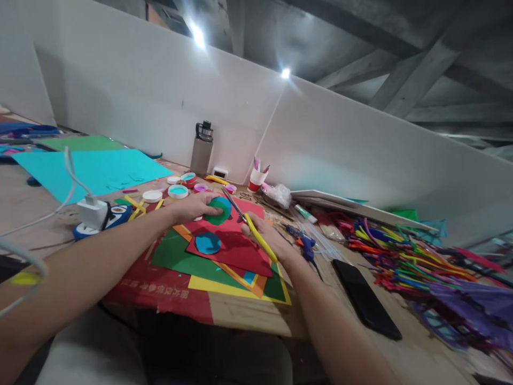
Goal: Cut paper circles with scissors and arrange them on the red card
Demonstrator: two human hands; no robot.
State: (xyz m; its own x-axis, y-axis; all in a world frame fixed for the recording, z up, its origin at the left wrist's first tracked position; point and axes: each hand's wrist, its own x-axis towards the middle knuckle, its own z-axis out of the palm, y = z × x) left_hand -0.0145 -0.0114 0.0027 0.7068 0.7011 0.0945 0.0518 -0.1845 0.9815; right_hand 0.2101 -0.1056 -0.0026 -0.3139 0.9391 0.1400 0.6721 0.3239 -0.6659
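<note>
My left hand [197,206] pinches a green paper circle [215,218], with a blue edge showing behind it at the upper right. My right hand [269,238] grips yellow-handled scissors [256,235], their blades pointing up and to the left, close to the green circle. A separate blue paper circle [207,243] lies on the red paper [236,254] below my hands. Under that red sheet are a green sheet [172,255], orange strips and a yellow sheet [204,283].
Small paint pots [178,191] and a grey bottle [201,149] stand behind my hands. A cyan sheet [96,168] and a white charger [92,211] lie left. Rightward are a blue glue gun [308,247], a black phone [364,297] and colourful pipe cleaners [404,256].
</note>
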